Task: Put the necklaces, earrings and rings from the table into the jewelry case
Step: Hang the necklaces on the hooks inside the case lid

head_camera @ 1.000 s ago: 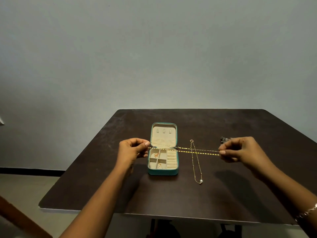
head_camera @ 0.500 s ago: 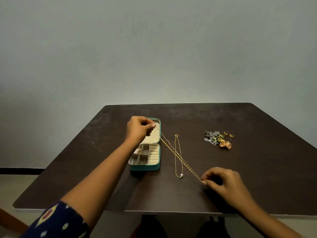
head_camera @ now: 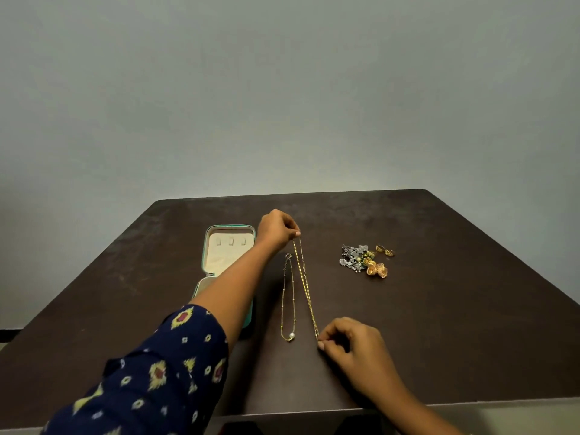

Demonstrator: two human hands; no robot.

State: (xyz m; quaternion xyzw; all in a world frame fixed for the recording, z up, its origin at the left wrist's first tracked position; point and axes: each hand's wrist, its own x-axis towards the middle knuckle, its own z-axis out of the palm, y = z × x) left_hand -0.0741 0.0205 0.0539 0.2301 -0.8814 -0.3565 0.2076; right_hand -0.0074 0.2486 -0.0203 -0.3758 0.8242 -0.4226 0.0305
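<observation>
A gold chain necklace (head_camera: 306,287) stretches doubled over the desk (head_camera: 439,309), just right of the open jewelry case (head_camera: 229,246). A person's left hand (head_camera: 277,229) and right hand (head_camera: 345,339), well apart, pinch its ends. Gathering it slowly, clear of the pearl necklace (head_camera: 288,304) alongside, should avoid tangles.

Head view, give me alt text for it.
A gold chain necklace is stretched over a dark table, left hand pinching its far end, right hand its near end. A pearl necklace lies beside it, an open teal jewelry case to the left, piled earrings and rings to the right.
</observation>
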